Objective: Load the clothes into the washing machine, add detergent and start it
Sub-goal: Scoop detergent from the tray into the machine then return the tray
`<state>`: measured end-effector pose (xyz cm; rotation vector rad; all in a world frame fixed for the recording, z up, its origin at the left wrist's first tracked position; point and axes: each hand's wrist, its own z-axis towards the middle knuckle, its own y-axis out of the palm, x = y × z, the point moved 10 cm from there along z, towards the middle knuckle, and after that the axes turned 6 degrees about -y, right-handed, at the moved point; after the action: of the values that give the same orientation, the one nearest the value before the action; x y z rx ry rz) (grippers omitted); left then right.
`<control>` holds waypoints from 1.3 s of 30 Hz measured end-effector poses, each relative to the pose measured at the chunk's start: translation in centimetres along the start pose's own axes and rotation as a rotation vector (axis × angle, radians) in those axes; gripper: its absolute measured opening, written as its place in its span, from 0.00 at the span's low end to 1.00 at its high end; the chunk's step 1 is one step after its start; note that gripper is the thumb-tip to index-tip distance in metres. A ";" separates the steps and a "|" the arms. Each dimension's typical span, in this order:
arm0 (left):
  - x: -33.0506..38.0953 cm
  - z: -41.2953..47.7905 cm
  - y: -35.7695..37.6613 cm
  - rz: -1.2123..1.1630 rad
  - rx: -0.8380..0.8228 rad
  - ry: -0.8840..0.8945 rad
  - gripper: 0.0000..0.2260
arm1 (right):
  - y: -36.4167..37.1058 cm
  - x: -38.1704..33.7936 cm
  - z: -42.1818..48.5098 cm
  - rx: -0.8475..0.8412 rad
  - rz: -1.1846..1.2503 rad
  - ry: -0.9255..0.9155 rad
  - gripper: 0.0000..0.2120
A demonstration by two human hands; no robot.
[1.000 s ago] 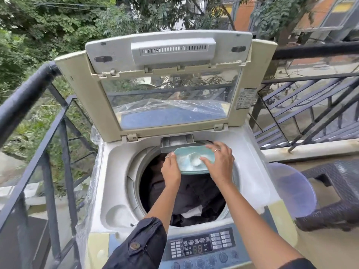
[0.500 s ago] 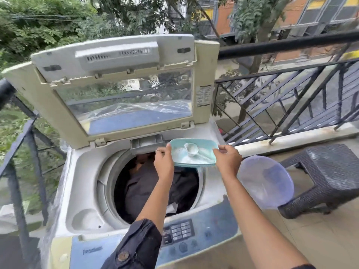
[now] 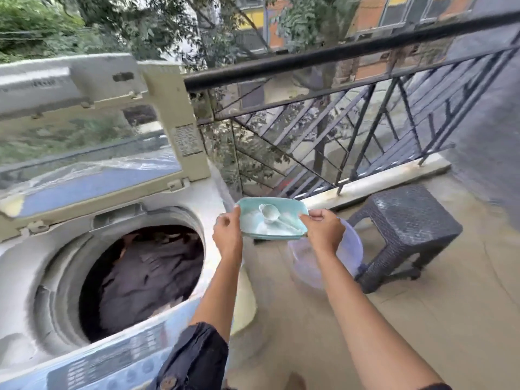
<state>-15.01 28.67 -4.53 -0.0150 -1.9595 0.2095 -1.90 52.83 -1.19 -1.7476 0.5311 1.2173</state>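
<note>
gripping a teal tub (image 3: 289, 218), both hands (image 3: 227, 235) (image 3: 323, 233); blurred contents, perhaps powder.

No text can be read in this blurred view. The sticker (image 3: 185, 139) on the right frame of the washing machine's raised lid (image 3: 166, 114) carries lines of small print, all smeared past reading. The control panel (image 3: 112, 358) along the front edge shows rows of pale buttons and marks, but no letter or number on it can be made out
</note>
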 end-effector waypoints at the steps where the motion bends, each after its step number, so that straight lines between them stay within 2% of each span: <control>1: -0.2 -0.4 1.3 0.020 -0.013 0.000 0.18 | -1.0 0.6 0.5 0.008 0.006 0.011 0.09; 4: -0.9 -1.1 5.2 0.043 -0.072 -0.011 0.17 | -4.0 2.1 2.1 0.052 0.012 0.032 0.09; 10: -1.0 -2.6 12.9 0.097 -0.151 0.029 0.10 | -9.0 5.4 5.9 0.165 0.006 0.081 0.09; 17: -1.6 -2.6 24.5 0.119 -0.236 0.001 0.09 | -13.0 10.4 13.4 0.250 -0.008 0.177 0.11; 23: -2.9 -1.0 35.6 0.144 -0.323 -0.112 0.07 | -16.1 13.4 21.2 0.308 -0.057 0.260 0.09; 26: -3.7 -0.7 41.8 0.162 -0.454 -0.192 0.02 | -17.7 15.7 24.5 0.363 -0.050 0.325 0.09; 29: -4.6 -1.5 47.1 0.109 -0.601 -0.301 0.05 | -18.7 18.9 27.2 0.404 0.009 0.404 0.10; 32: -6.3 -1.7 51.1 0.147 -0.645 -0.351 0.09 | -19.5 22.2 29.3 0.449 0.065 0.485 0.10; 35: -9.2 -1.1 54.6 0.169 -0.623 -0.417 0.14 | -19.8 25.0 31.0 0.490 0.105 0.540 0.11; 39: -13.6 0.5 58.7 0.232 -0.591 -0.456 0.15 | -19.2 29.8 33.2 0.536 0.133 0.590 0.12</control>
<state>-15.29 84.88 -26.13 -0.6296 -2.4081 -0.2453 8.43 95.09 -22.79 -1.5907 1.2116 0.5388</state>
